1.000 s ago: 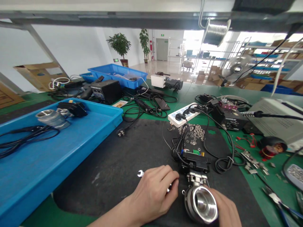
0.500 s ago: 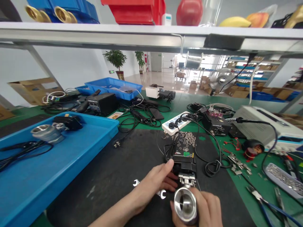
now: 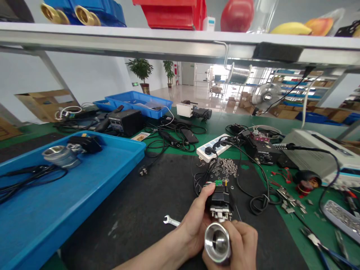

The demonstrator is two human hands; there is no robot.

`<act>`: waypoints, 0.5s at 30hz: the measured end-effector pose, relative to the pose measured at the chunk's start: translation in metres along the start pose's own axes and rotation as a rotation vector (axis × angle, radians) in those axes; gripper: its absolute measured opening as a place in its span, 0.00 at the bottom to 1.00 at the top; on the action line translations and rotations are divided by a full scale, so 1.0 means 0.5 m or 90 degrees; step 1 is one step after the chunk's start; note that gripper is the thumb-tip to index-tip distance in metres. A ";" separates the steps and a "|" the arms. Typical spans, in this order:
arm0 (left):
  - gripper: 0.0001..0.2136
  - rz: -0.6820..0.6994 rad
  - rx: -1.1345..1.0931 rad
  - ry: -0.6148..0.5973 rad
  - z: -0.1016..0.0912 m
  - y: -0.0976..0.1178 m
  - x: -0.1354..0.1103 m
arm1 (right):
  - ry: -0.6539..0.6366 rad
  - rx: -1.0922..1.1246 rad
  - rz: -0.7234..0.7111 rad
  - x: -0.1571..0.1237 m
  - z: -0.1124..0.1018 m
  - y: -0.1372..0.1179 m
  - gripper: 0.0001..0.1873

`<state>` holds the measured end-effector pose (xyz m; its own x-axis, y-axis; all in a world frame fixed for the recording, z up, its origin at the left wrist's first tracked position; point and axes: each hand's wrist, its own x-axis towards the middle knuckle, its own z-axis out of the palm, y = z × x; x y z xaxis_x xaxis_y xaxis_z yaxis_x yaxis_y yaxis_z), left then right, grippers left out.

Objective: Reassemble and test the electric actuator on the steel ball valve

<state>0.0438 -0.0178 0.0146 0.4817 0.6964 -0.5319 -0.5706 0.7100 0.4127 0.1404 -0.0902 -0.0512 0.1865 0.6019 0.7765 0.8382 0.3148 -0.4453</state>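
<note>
Both my hands are on a motorized ball valve (image 3: 216,243), a shiny steel body with its round threaded opening facing me. Its black actuator (image 3: 220,197) points away from me, with a small green terminal block (image 3: 218,183) and thin wires at its far end. My left hand (image 3: 198,217) wraps the actuator's left side, thumb on top near the green block. Around the valve body, my right hand (image 3: 242,242) closes from the right. An open-ended wrench (image 3: 171,220) lies on the black mat, partly hidden by my left forearm.
At left, a blue tray (image 3: 118,150) holds another valve (image 3: 60,155) and cables. Loose nuts (image 3: 226,167) lie beyond my hands near a white power strip (image 3: 212,147). Pliers (image 3: 315,238) and a soldering station (image 3: 261,150) are at right. A shelf (image 3: 168,37) spans overhead.
My left hand has closed around the actuator, its thumb now on top by the green block. The valve's far end tilts up slightly. The view has shifted a little left.
</note>
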 end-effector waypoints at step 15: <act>0.24 0.088 0.000 0.015 0.003 -0.005 0.001 | -0.074 0.025 -0.036 -0.009 -0.004 0.010 0.25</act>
<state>0.0464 -0.0191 0.0148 0.3827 0.7851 -0.4870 -0.6304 0.6072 0.4836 0.1449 -0.0927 -0.0562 0.0772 0.6626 0.7450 0.8248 0.3774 -0.4211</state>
